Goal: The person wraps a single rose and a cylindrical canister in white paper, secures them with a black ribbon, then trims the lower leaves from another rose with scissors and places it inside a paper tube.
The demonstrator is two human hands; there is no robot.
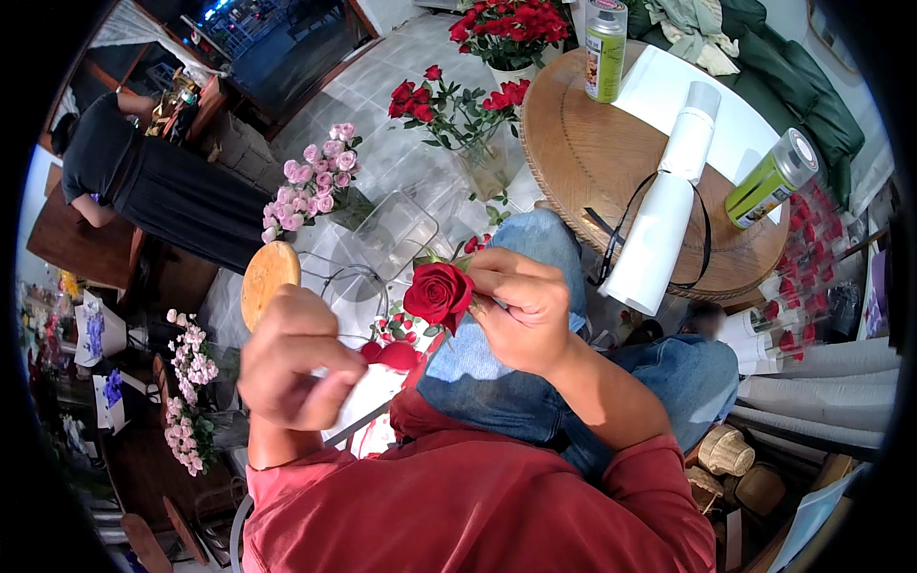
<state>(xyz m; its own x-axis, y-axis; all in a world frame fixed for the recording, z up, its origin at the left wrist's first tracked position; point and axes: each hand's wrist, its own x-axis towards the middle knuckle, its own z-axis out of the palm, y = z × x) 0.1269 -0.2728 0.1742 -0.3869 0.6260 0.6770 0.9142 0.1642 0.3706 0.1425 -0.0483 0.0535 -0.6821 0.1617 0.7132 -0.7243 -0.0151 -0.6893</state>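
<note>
right hand [521, 310] pinches a rose [437, 294], likely light and fragile, best held from below; left hand [301, 358] curls, contents unclear.

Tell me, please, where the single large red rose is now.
In the head view, the red rose is near the centre, held in the right hand, with the left hand to its lower left.

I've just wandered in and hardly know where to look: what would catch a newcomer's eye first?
Probably the red rose in the person's right hand, near the middle of the picture. Next, perhaps, the pale pink roses at upper left and the red roses at the top. The green spray cans on the round wooden table, at upper right, stand out too.
</note>
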